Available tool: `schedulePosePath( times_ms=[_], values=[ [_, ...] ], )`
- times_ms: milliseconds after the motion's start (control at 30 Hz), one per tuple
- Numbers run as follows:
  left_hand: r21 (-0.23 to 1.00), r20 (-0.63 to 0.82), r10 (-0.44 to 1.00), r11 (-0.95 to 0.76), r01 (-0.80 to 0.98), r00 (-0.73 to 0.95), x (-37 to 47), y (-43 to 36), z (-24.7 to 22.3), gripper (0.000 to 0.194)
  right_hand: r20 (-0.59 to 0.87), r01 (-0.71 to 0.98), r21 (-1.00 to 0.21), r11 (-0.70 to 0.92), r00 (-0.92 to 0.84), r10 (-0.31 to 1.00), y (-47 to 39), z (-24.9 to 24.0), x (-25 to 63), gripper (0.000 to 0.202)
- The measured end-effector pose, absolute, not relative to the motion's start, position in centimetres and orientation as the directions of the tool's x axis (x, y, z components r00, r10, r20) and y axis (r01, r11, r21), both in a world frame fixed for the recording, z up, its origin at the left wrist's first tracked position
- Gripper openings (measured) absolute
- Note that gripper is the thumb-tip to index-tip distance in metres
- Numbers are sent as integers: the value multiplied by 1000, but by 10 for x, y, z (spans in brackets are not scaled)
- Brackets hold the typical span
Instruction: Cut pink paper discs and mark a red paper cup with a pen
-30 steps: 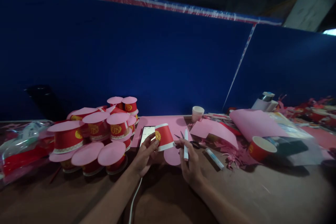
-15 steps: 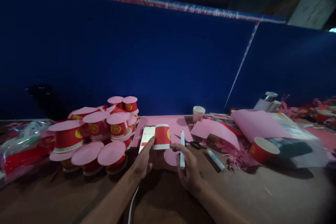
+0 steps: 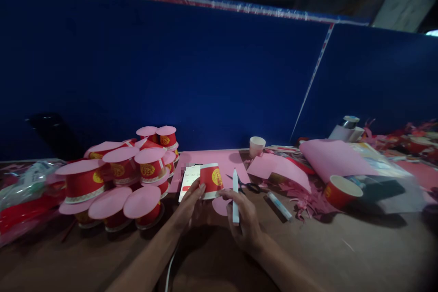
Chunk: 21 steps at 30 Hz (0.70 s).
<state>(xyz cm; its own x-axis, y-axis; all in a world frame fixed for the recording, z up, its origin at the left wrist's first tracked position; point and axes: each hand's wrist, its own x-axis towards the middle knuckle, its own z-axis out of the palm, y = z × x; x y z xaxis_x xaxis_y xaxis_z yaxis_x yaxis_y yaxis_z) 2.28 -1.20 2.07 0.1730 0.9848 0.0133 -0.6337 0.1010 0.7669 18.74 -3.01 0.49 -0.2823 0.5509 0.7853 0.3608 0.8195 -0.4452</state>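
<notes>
My left hand (image 3: 190, 201) is closed on a red paper cup (image 3: 211, 179) with a yellow round emblem, bottom side up and slightly tilted. In my right hand (image 3: 247, 219) a slim white glue pen (image 3: 236, 200) points upward; the fingers of this hand are near the cup's right edge. Below the cup, a pink paper disc (image 3: 221, 206) lies on the table, partly hidden. A lit phone (image 3: 188, 180) lies behind my left hand, on a pink sheet (image 3: 229, 159). Black-handled scissors (image 3: 253, 187) lie to the right of the pen.
Stacked red cups topped with pink discs (image 3: 140, 201) fill the left side, beside a plastic bag (image 3: 30, 191). On the right are a capped tube (image 3: 278, 206), pink paper scraps (image 3: 278, 169), a white cup (image 3: 257, 147) and a red cup (image 3: 342, 193). A blue partition (image 3: 219, 68) stands behind.
The cup has turned in my left hand, so its yellow emblem faces me more fully. The right hand with the pen has barely moved. The view has shifted slightly.
</notes>
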Motion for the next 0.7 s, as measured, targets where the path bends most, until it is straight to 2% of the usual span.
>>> schedulePosePath(
  times_ms=[167, 333, 500, 700],
  values=[
    [748, -39, 974, 176, -640, 223, 25, -16, 27, 29, 791, 334, -425, 841, -314, 525, -32, 9, 186, 44],
    [772, -65, 982, 161, -615, 175, 25, -15, 20, 33, 800, 301, -406, 863, -339, 495, -35, 9, 184, 44],
    [776, -56, 989, 128, -618, 134, 24, -13, 17, 32, 815, 308, -468, 828, -212, 539, -35, 7, 186, 41],
    [795, -69, 989, 132, -592, 128, 24, -13, 20, 29, 782, 330, -504, 798, -219, 584, -33, 8, 187, 38]
  ],
)
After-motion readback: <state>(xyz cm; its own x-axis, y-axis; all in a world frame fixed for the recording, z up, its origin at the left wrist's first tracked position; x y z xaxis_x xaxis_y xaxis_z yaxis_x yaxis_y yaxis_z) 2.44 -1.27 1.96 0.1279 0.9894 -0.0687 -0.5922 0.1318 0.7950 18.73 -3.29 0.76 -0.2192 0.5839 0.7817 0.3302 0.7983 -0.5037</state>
